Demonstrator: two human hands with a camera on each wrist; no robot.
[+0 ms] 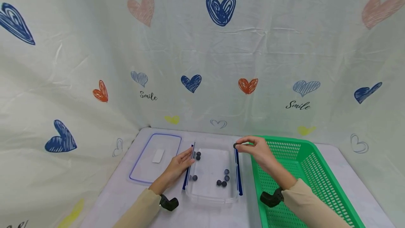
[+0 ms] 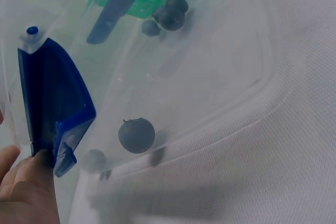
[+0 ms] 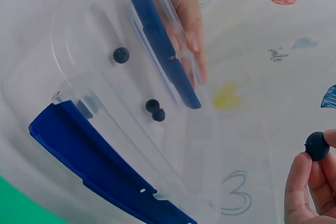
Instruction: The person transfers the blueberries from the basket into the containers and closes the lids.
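In the head view, a clear plastic container [image 1: 210, 200] with blue side latches stands open on the table, several blueberries [image 1: 224, 184] scattered over its floor. My left hand [image 1: 177, 166] holds the container's left wall. Fingers [image 2: 37, 174] of that hand touch the blue latch [image 2: 58, 103] in the left wrist view. Above the container's far right corner, my right hand [image 1: 256, 149] pinches a single blueberry [image 3: 317, 146] between thumb and fingertips; the right wrist view shows it apart from the container.
A green perforated basket [image 1: 284, 170] stands close on the right; the right forearm passes over it. To the left lies a clear lid [image 1: 145, 164] with a blue rim and a white rectangle [image 1: 158, 156] on it. A heart-printed curtain [image 1: 202, 52] hangs behind the table.
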